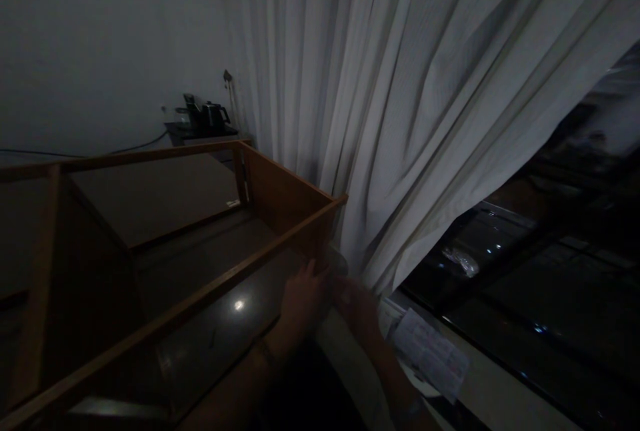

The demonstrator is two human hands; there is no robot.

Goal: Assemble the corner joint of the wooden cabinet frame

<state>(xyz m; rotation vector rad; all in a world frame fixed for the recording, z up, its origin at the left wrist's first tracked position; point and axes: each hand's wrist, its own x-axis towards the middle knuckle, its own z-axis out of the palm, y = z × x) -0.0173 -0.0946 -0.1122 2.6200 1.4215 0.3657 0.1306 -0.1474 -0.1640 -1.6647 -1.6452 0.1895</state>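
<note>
My left hand [301, 289] is at the near right corner of a wooden frame [235, 275], just below its top rail. Its fingers are dim and smeared, so their grip does not show. Close beside it, my right hand [356, 307] is curled, fingers drawn together; what they hold, if anything, is too dark and blurred to make out. Pale fabric [345, 351] lies below and between the two hands. The frame has an open top, with wooden side panels and a grey surface [235, 304] showing a bright reflection.
Long white curtains [380, 104] hang right beside the frame's corner. Behind them is a dark window [525, 284] with reflections. A printed cloth or paper [430, 349] lies on the right, by the sill [505, 384]. A black kettle [214, 115] stands on a small stand at the back.
</note>
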